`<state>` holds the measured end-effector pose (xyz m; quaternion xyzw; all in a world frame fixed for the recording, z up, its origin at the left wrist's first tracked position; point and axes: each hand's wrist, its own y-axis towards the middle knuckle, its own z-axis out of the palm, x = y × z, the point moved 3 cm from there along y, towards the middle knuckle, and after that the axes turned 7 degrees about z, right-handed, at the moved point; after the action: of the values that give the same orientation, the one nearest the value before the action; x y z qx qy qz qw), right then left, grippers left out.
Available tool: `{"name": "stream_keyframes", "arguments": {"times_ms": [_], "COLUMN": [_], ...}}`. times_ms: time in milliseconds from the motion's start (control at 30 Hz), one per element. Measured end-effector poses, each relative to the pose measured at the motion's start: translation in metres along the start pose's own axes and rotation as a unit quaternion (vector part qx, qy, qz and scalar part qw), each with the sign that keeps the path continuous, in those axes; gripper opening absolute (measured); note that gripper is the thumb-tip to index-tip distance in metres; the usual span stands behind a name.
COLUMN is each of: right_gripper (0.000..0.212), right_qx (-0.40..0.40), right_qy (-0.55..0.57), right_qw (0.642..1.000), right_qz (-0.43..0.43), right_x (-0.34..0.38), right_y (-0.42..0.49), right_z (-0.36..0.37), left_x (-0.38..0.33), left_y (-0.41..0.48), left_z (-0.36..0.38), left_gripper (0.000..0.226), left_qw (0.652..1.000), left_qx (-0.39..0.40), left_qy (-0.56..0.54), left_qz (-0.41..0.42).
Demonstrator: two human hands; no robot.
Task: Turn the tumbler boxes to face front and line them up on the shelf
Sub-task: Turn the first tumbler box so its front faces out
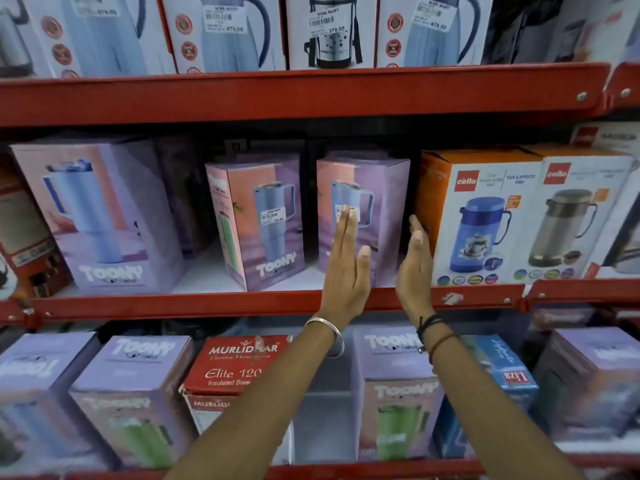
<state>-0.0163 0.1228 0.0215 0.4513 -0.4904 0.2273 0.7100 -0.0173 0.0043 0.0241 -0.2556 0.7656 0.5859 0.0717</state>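
Three lilac and pink Toony tumbler boxes stand on the middle red shelf [207, 303]. The large box [100, 216] is at the left. A smaller box [259, 220] in the middle is turned so that a corner faces me. The right box [374, 202] stands next to the orange Cello box. My left hand [346, 265] is flat and open in front of the right box, fingers on its face. At that box's right edge my right hand [415, 268] is open, between it and the Cello box. Neither hand grips anything.
Two Cello flask boxes [485, 216] fill the shelf's right side. Jug boxes [225, 32] line the upper shelf. Below are more Toony boxes [394, 393] and a red Murlidhar box [235, 368]. A gap lies between the large and middle tumbler boxes.
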Motion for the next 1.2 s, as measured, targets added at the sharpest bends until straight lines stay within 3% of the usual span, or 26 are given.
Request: {"name": "stream_keyframes", "arguments": {"times_ms": [200,267,400,867,1200], "right_gripper": [0.092,0.091,0.060,0.056,0.057], "right_qx": [0.051,0.067,0.101,0.124,0.063], "right_qy": [0.032,0.031,0.087,0.146,0.112], "right_qw": [0.986,0.981,0.976,0.973,0.986], "right_qz": [0.157,0.178,0.175,0.128,0.109], "right_x": [-0.022,-0.026,-0.023,-0.003,-0.009], "right_y": [0.033,0.041,0.044,-0.002,-0.018], "right_z": [0.004,0.003,-0.001,-0.002,0.005], "left_x": [-0.007,-0.004,-0.011,0.011,0.024], "left_y": [-0.009,-0.007,-0.005,0.019,0.009], "left_z": [0.030,0.037,0.042,-0.005,-0.016], "left_gripper": [0.052,0.052,0.056,0.052,0.046], "left_qw": [0.980,0.973,0.969,0.954,0.954], "left_qx": [-0.037,-0.049,-0.056,-0.117,-0.090], "left_qy": [-0.110,-0.127,-0.136,-0.174,-0.186], "left_qz": [-0.159,-0.189,-0.199,-0.216,-0.217]}}
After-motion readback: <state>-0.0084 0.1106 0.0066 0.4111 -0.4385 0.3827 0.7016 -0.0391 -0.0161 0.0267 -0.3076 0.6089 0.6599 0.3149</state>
